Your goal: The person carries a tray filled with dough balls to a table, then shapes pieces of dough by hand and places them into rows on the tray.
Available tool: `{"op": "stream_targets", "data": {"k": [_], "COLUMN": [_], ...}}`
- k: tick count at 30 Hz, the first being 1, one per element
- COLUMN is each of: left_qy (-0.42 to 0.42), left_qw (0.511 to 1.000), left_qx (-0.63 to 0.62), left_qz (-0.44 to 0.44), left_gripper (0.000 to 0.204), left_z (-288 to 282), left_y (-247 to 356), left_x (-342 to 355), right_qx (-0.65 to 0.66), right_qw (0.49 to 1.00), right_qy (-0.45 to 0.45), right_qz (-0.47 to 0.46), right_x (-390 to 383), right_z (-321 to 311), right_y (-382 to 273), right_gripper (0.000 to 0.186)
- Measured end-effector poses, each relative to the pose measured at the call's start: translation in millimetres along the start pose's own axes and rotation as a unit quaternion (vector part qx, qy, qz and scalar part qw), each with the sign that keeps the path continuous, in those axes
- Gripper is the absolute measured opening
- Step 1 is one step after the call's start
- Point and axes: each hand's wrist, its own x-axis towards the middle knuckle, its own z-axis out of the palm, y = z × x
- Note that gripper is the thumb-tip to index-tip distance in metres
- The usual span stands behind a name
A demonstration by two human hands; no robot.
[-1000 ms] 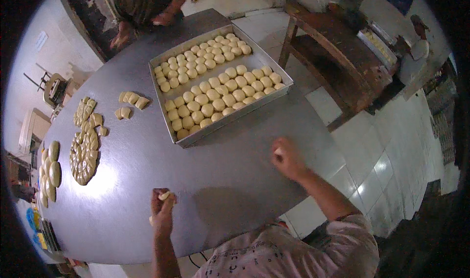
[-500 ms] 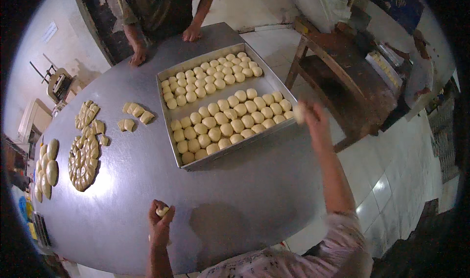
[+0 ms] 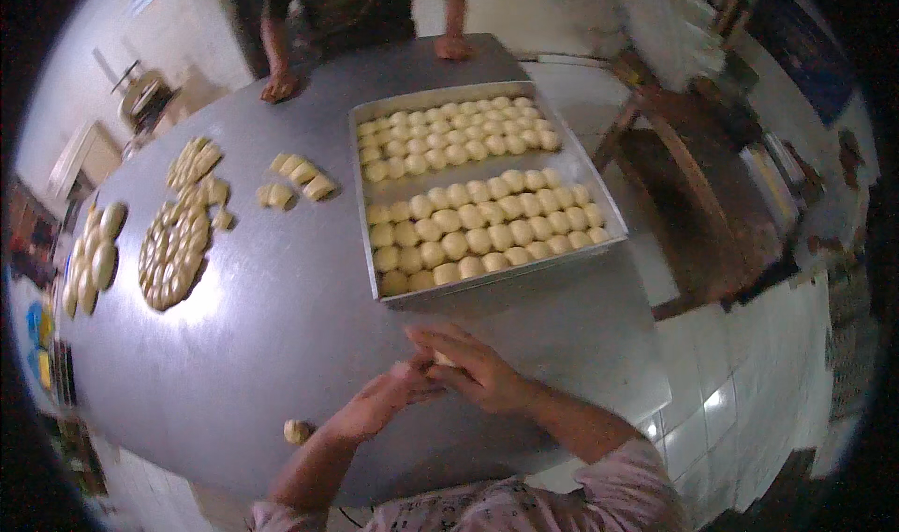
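My left hand and my right hand meet over the near part of the metal table. Between the palms sits a piece of dough, mostly hidden by my fingers. Beside my left forearm, a single dough ball rests on the table. Just beyond my hands stands a large square metal tray, filled with rows of round dough balls in two groups, with a bare strip between them.
On the table's left lie small cut dough pieces, a coiled mass of scored dough and several long smooth dough lumps. Across the table, another person's hands rest on its far edge. A wooden stand is at the right.
My right hand has come back from the tray's right corner to meet my left, which moved rightward and away from me. The view has shifted; a dough ball now shows beside my left forearm.
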Motion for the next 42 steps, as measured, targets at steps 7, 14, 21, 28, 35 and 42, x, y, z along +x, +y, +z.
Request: {"op": "stream_targets", "data": {"k": [7, 14, 21, 28, 35, 42], "left_qy": [0.420, 0.533, 0.409, 0.307, 0.354, 0.370], "left_qw": [0.774, 0.673, 0.687, 0.823, 0.724, 0.716], "left_qx": [0.438, 0.498, 0.588, 0.465, 0.573, 0.588], "left_qz": [0.179, 0.121, 0.121, 0.109, 0.148, 0.067], "left_gripper": [0.023, 0.059, 0.045, 0.028, 0.045, 0.034], "left_z": [-212, -365, -338, -184, -105, -82], "left_y": [54, 53, 81, 60, 4, -58], "left_x": [55, 111, 165, 39, -50, -164], "right_qx": [-0.415, -0.439, -0.540, -0.411, -0.446, -0.522], "right_qw": [0.874, 0.820, 0.741, 0.868, 0.822, 0.775], "right_qy": [0.032, 0.280, 0.213, 0.213, 0.244, 0.271], "right_qz": [0.251, 0.238, 0.338, 0.176, 0.257, 0.231], "right_x": [-164, -72, -139, -118, -86, -151], "right_z": [-38, -32, -93, -56, -97, -136], "right_y": [-16, 44, 48, 45, 63, 79], "right_gripper": [0.035, 0.030, 0.024, 0.016, 0.013, 0.019]}}
